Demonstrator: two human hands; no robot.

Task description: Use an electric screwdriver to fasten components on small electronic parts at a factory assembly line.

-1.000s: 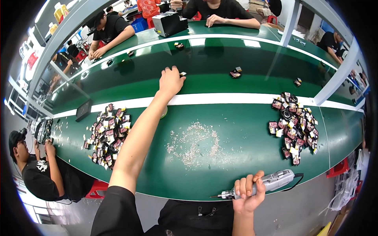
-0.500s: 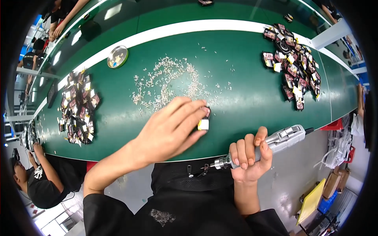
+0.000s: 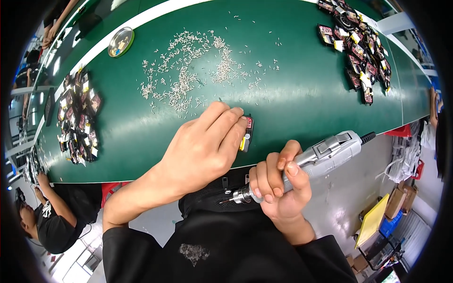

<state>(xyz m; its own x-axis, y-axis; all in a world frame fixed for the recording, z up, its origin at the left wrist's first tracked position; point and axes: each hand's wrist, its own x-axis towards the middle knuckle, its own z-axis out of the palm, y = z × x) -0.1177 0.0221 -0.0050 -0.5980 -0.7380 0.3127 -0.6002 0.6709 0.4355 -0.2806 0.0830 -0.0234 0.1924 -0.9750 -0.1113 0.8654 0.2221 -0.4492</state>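
My left hand [image 3: 204, 144] rests on the green table with its fingers bent and pressed against a small black-cased device [image 3: 247, 132]. Red circuit board, a yellow part and a round pale spot show on the device's right half; my fingers hide the rest. Lower right, my right hand [image 3: 283, 184] grips a grey electric screwdriver [image 3: 330, 152], its fingers wrapped round the body. The bit [image 3: 227, 201] points left, below the table's near edge and apart from the device. Beyond my left hand lie many tiny pale screws [image 3: 181, 87], loosely scattered.
Piles of similar black devices lie at the left [image 3: 78, 120] and far right [image 3: 363, 56]. A round shallow tin [image 3: 121, 42] with small pieces stands at the back left. A cable [image 3: 368, 137] leaves the screwdriver's rear. Another person [image 3: 49, 214] sits at the left.
The view has tipped down, so the table appears higher. My right hand has brought the screwdriver left and a little up. A white patch on the device no longer shows.
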